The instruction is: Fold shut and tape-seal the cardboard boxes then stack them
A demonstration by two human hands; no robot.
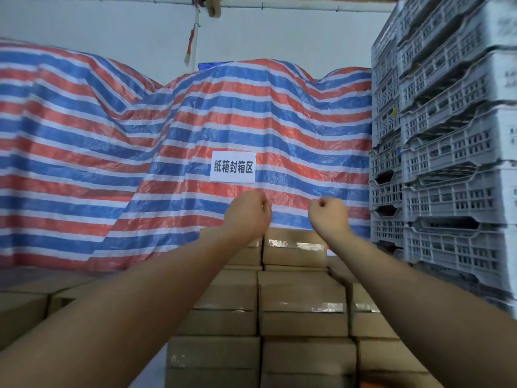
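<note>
A stepped stack of sealed cardboard boxes [302, 301] rises in front of me, clear tape glinting on their lids. The topmost box [293, 249] sits at the back against the tarp. Both my arms reach forward over the stack. My left hand [247, 214] is curled into a fist above the top row, holding nothing. My right hand [328, 212] is likewise a fist, apart from the boxes, with nothing in it. No tape roll or dispenser is in view.
A red, blue and white striped tarp [140, 152] covers a large heap behind the stack, with a white paper sign [232, 167] on it. Stacked grey plastic crates [447, 152] tower on the right. More boxes [25, 306] lie low on the left.
</note>
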